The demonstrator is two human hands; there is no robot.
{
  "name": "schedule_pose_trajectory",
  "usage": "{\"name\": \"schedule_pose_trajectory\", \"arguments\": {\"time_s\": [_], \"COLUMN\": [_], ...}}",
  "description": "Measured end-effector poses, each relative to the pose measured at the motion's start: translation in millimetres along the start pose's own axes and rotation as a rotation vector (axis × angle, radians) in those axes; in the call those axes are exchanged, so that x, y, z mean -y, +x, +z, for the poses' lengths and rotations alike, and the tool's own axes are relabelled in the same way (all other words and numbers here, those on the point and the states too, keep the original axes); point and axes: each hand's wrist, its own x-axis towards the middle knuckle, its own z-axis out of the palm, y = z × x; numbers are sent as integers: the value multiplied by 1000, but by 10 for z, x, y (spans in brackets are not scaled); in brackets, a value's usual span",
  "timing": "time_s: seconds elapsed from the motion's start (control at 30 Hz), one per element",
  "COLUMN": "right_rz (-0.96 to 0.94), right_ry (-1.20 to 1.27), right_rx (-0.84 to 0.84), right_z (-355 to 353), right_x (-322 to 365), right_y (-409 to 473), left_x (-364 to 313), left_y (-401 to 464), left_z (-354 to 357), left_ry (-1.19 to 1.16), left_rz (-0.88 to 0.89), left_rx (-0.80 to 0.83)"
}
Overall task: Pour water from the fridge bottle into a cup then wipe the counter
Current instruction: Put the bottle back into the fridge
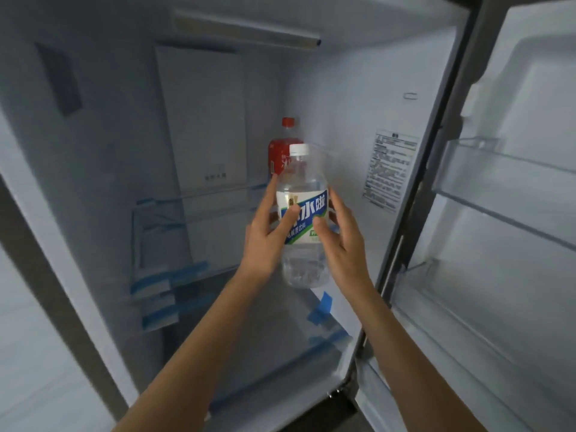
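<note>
Holding a clear ribbed plastic bottle (304, 219) upright inside the open fridge (218, 120), left hand (265, 241) and right hand (344, 241) fingers curled round its glossy blue-white label, white cap, red-capped bottle (282, 151) behind on glass shelf (193, 194)

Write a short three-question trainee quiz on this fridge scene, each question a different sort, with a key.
1. True or false: both the left hand and the right hand grip the clear bottle.
2. What colour is the clear bottle's cap? A) white B) red C) green
3. Fill in: the red bottle stands ____ the clear bottle, deeper in the fridge.

Key: 1 true; 2 A; 3 behind
</note>
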Motion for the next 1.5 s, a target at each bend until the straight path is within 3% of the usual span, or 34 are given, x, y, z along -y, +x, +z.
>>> {"name": "schedule_pose_trajectory", "arguments": {"time_s": [0.3,0.5,0.87,1.13,1.5], "right_rz": [-10,39,48,23,10], "right_ry": [154,248,258,103,-191], "right_rx": [10,-129,-117,-213,-199], "right_z": [19,191,178,138,139], "right_x": [-480,-684,-929,-908,-506], "right_y": [982,1189,1280,1237,556], "left_x": [314,568,853,853,530], "left_y": [945,1212,1348,1304,703], "left_z": [291,364,330,305,-40], "left_ry": [55,143,275,351,567], "left_rz": [130,179,164,161,178], "left_rx": [-106,-126,-58,-19,-57]}}
